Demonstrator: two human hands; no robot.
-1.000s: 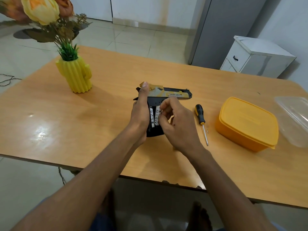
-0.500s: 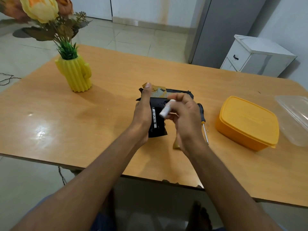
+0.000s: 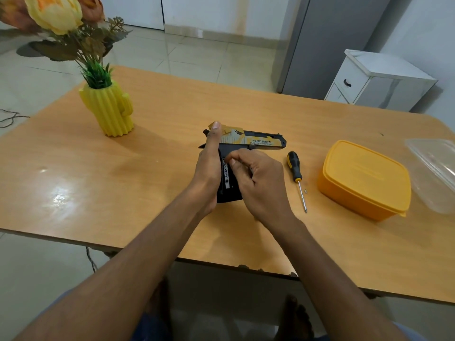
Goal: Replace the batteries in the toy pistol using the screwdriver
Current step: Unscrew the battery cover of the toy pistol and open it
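Lying on the table: the toy pistol (image 3: 256,141) is lying flat on the wooden table (image 3: 147,168), near the middle, with its barrel pointing to the right and its grip pointing to the near edge.
Left hand: the left hand (image 3: 209,168) is pressing along the left side of the grip, the thumb is reaching up over the far end of the pistol, and the fingers are grasping the pistol to keep it in place.
Right hand: the right hand (image 3: 258,183) is resting over the right side of the open grip, with the fingers bent and the fingertips pinching at the top of the battery bay; it is perhaps holding a battery there, but the hand is covering this place and I cannot tell.
Battery: one white battery (image 3: 226,175) with black print is sitting in the grip, between the two hands.
Screwdriver: the screwdriver (image 3: 296,175), with black and yellow handle, is lying just right of the right hand, its tip pointing to the near edge, and no hand is touching it.
Screw: a tiny screw (image 3: 306,191) is lying just beside the shaft.
Box: a yellow box (image 3: 364,178) with its lid on is standing further right.
Vase: a yellow cactus vase (image 3: 108,109) with flowers is standing far left.
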